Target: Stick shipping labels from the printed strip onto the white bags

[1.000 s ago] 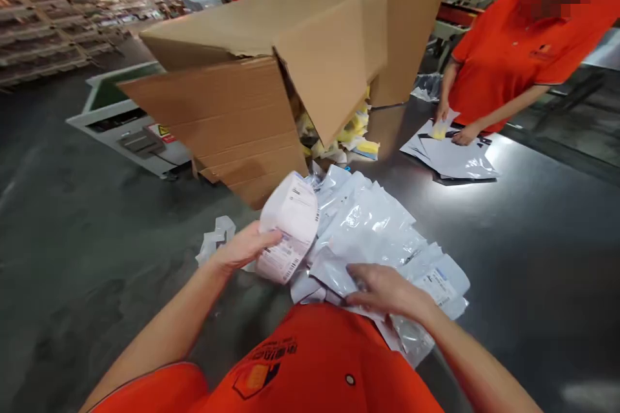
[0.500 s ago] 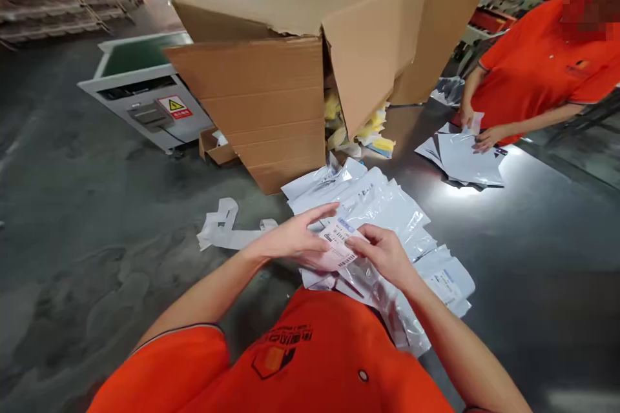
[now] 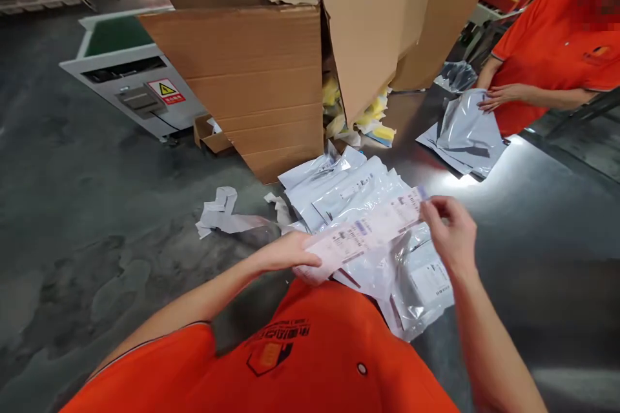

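A strip of printed labels stretches between my hands above a pile of shiny white plastic mailers. My left hand is closed on the strip's left end, thumb on top, near my shirt front. At the upper right end, my right hand pinches the strip between thumb and fingers. A bagged parcel with a label lies on the pile beneath my right forearm. The mailers rest on a dark metal table.
Behind the pile stands a large cardboard box with yellow packets at its opening. At right, a person in orange handles white mailers. A grey machine and curled white backing paper are at left.
My right hand has moved right and up, and the label strip is now drawn out between my hands. The co-worker's hands have lifted a mailer. The camera view has tilted lower.
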### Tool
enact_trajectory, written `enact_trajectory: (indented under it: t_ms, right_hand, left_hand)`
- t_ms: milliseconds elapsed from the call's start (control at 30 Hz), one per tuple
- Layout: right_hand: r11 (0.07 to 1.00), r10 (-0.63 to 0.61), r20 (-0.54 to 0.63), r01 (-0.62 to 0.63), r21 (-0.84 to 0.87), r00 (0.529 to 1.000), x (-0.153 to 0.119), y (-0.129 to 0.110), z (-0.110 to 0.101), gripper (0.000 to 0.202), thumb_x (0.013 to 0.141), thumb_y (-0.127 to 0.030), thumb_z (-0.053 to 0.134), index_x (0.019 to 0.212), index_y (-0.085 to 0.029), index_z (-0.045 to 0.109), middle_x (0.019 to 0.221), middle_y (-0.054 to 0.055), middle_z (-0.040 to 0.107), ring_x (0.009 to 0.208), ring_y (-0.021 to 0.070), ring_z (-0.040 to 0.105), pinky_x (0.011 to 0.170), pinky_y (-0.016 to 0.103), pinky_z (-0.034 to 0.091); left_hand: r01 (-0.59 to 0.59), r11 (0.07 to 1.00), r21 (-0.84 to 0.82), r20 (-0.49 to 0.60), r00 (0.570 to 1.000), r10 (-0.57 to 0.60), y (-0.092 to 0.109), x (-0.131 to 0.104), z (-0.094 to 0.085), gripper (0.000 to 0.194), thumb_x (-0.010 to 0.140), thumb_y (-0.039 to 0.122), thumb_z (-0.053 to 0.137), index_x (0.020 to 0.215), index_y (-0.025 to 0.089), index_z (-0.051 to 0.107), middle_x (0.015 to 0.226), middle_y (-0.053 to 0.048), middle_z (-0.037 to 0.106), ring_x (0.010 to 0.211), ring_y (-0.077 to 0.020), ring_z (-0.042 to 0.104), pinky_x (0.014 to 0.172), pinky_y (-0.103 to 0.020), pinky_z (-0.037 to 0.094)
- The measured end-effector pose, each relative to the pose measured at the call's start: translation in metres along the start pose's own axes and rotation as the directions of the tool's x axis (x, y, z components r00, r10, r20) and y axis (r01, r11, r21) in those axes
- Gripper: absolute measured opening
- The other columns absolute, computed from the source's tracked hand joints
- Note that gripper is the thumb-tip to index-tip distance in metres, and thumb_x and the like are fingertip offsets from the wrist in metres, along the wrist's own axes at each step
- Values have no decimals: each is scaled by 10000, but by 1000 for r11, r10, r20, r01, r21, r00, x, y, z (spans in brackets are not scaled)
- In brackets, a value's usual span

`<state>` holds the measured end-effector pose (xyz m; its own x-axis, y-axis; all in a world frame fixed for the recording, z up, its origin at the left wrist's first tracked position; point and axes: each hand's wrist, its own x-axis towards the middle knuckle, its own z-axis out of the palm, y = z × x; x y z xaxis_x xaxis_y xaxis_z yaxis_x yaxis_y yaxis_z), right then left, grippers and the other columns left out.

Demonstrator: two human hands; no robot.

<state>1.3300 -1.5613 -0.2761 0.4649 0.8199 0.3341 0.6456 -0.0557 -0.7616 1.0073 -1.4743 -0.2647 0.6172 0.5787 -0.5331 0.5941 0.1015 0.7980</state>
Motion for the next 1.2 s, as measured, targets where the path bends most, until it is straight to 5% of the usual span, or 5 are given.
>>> enact_trajectory:
  t_ms: [200,400,633,1000,1200]
  right_hand:
    - [983,46,267,5,-186,963,10,52,43,406,867,-518,571,1036,-153,628,934,85,634,849,217,568,788,356,459]
    - [879,27,95,21,-476,995,-30,32,85,839,871,-561,578,1502,-88,291,1473,294,363,1367,476,286,1038,665,287]
    - [941,18,415,125,-315,910,-43,9,132,696,922,-456,519,1488,-92,340,1565,274,226,1460,440,140,1110,692,161]
    - [878,-152,526,-130,461,837,32,-63,47,300,792,-467,717,918,-197,678,823,30,690,743,180,624,703,310,508]
    - [867,-156,-18,145,476,988,68,-90,43,218,747,-404,766,845,-221,701,730,16,625,617,177,546,609,341,442]
  left_hand:
    - [37,952,-303,-214,971,-106,-19,-19,-38,300,715,346,762,927,135,782,857,-40,771,795,-232,668,710,-279,511]
    - [-34,905,-423,-236,969,-74,-25,-20,-51,295,703,353,803,925,160,784,995,-74,775,921,-267,701,823,-308,558]
    - [-84,950,-300,-340,940,-24,2,-11,-51,345,783,417,718,958,122,755,952,-51,769,874,-235,692,786,-308,548]
    - [-180,981,-75,-198,967,162,31,-3,-25,264,757,270,729,973,122,761,877,-12,741,811,-170,649,704,-217,493]
    - [-505,863,1,-446,772,453,62,-21,-57,821,721,165,763,1455,99,402,1502,-151,438,1376,-237,413,1072,-312,396]
